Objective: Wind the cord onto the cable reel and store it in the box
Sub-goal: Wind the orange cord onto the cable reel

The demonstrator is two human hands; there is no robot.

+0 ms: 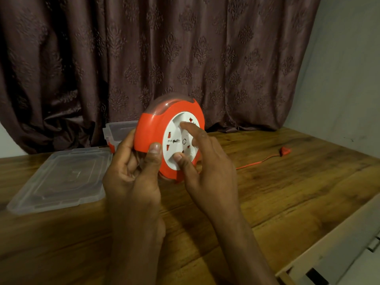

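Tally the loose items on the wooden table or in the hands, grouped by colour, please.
Orange: 2, the cable reel and its cord with plug
Clear plastic: 2, the box and the lid
Total: 4

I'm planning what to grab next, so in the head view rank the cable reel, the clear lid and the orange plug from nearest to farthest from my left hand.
1. Cable reel: gripped by the left hand.
2. Clear lid: flat on the table, to the left.
3. Orange plug: far right, at the cord's end.
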